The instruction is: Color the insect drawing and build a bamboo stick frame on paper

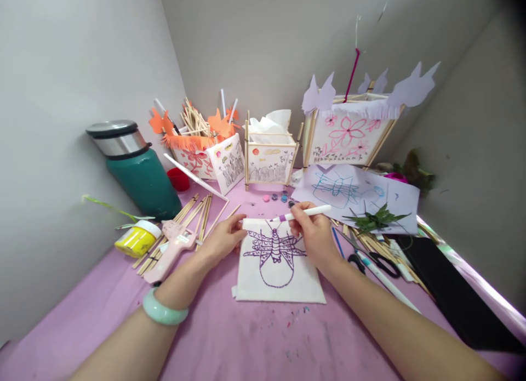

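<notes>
A white cloth panel [251, 282] lies on the pink table cover, with a purple insect drawing and a round outline beneath its body. My right hand [314, 236] grips a white marker [318, 210] with a purple band. Its tip points left, near the insect's antennae at the panel's top edge. At the panel's upper left edge is my left hand [225, 239], its fingers curved and somewhat apart, thumb by the edge; it holds no tool. A pale green bangle circles the left wrist.
Left: green bottle [143, 178], yellow paint jar [137, 239], pink glue gun [172, 249], wooden sticks. Decorated boxes, including one with sticks [195, 161] and a lantern [349, 137], stand behind. Right: drawing paper [304, 190], leaves [380, 219], scissors [384, 265], black phone-like slab [452, 288].
</notes>
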The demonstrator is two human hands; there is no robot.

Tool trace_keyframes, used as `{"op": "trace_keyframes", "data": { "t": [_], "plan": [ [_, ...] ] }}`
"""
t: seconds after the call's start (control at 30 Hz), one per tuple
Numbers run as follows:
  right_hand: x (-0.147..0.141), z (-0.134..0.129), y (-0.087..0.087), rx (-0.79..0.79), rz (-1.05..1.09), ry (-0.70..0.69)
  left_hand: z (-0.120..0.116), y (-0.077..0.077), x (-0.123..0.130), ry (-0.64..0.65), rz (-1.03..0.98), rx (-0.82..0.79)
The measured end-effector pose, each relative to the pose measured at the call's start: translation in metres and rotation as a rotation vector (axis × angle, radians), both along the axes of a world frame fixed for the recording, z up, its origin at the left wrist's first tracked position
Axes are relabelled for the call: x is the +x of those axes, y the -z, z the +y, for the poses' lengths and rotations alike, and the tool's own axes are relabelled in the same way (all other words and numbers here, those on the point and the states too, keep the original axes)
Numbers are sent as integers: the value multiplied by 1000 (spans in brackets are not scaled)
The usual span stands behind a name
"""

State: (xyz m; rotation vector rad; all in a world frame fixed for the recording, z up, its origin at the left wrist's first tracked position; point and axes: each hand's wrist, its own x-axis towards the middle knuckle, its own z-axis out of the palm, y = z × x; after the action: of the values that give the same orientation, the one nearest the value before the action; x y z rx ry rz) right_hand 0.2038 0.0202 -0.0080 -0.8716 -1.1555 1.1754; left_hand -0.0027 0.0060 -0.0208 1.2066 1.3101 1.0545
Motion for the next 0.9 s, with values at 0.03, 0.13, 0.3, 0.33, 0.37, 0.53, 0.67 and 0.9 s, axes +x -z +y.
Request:
{"op": "trace_keyframes", "data": {
  "t": [0.03,0.13,0.3,0.33,0.37,0.53,0.67,0.9],
  "plan": [
    [1,0,7,-7,-16,3,1,1,0,-5,12,-5],
    [5,1,21,-32,-34,68,7,1,-1,4,52,-28],
    [8,7,25,-37,-66,157,17,3,-5,22,104,-33],
    [9,7,25,-34,-83,170,18,4,-6,15,107,-28],
    [9,8,26,-32,-101,182,17,5,-6,7,108,-21],
    [8,4,27,-3,-216,161,12,8,-4,-26,114,32],
    [6,2,26,-15,-275,115,10,8,-4,-1,141,25],
    [7,3,30,-28,-359,113,12,9,-6,45,231,5]
  ]
}}
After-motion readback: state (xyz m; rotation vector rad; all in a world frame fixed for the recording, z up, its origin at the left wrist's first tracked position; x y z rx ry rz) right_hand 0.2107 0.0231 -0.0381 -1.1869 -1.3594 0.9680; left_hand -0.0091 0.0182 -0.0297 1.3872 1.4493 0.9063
